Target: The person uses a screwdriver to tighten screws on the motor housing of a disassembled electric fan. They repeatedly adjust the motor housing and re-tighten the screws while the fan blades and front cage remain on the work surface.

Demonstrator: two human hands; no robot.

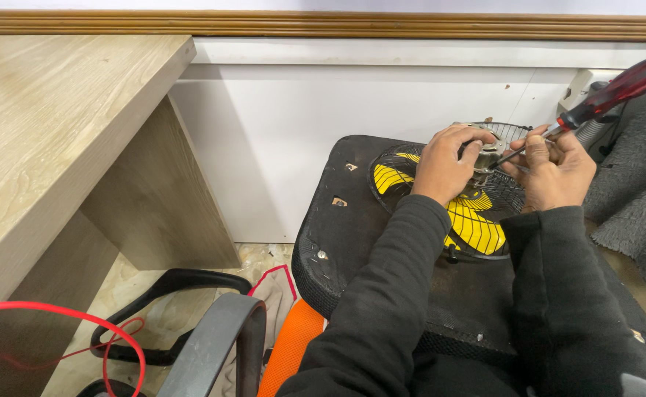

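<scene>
Leaning over an upturned black chair seat (352,220), a person in dark sleeves is working on a small fan (455,198) with yellow blades behind a black wire guard. The fan is lying flat on the underside of that seat, toward its far edge, close to the white wall panel (279,132). The left hand (444,165) is resting on top of the fan, its fingers (477,143) curling around the grey metal hub (490,154) at the centre and gripping it. The right hand (554,173) is sitting just beside it, fingers clenched around the thin metal shaft of a screwdriver (609,95), whose translucent red and black handle is angling up and away to the right. The tip of the tool is touching the hub between the two hands. A pale wooden surface (51,132) is standing well apart to the left, with a red cable (80,320) looping below it near the floor. A grey fabric (635,198) is lying to the right of the fan, and something orange (293,345) is showing beneath the seat.
</scene>
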